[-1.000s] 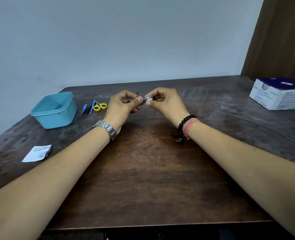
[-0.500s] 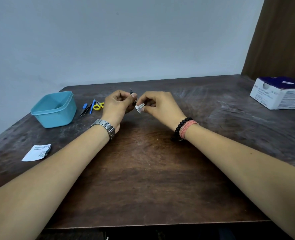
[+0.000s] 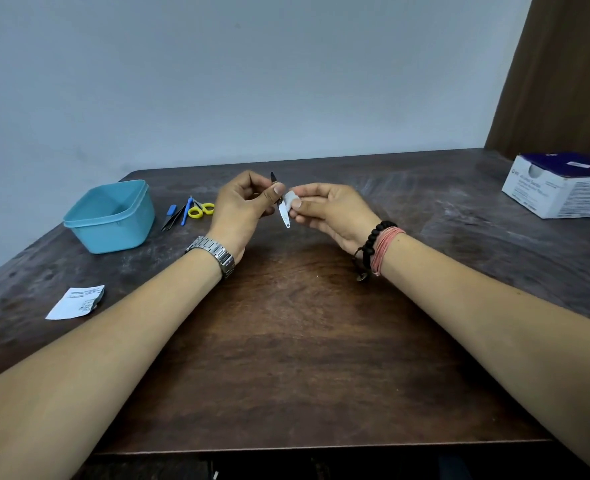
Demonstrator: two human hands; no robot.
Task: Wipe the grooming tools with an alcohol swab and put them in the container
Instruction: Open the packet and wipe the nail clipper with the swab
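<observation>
A: Grooming tool (image 3: 284, 216) in the middle, a small folding thing, looks like a nail clipper. Dark tip sticks up above the left thumb, silver lever hangs down with a small hole at its end. It's held up over the table (image 3: 286, 341), between both hands, well apart from the rest.

B: Hands?

A: Left hand (image 3: 243, 209) is curled round the upper part, thumb pressed on it. Right hand (image 3: 328, 211) pinches the white swab (image 3: 290, 199) between thumb and fingers, and the swab touches the lever near the top. Both are closed on something, neither is spread.

B: Risks?

A: The lever looks loose and thin, so a hard stroke of the swab could swing it or pull the tool out of the left grip. Swab is small and folded (probably damp, can't confirm), so it could slip off the fingers and drop on the table. The dark tip sits close to the left thumb; could nick it if the tool twists. The part under the left fingers likely goes unwiped unless the grip shifts.

B: Container?

A: Teal container (image 3: 113, 220) sits far left, open; nothing visible inside from this angle. Just right of it lie yellow-handled scissors (image 3: 201, 209), a blue-handled tool (image 3: 185, 213) and dark tweezers (image 3: 172, 221), bunched and touching. Those look not yet done, so the task is early by my guess. Long reach leftward for the drop-off; the lever could snag the rim.

B: Other stuff?

A: Torn white wrapper (image 3: 75, 303) near left, white and blue box (image 3: 563, 185) far right.
</observation>
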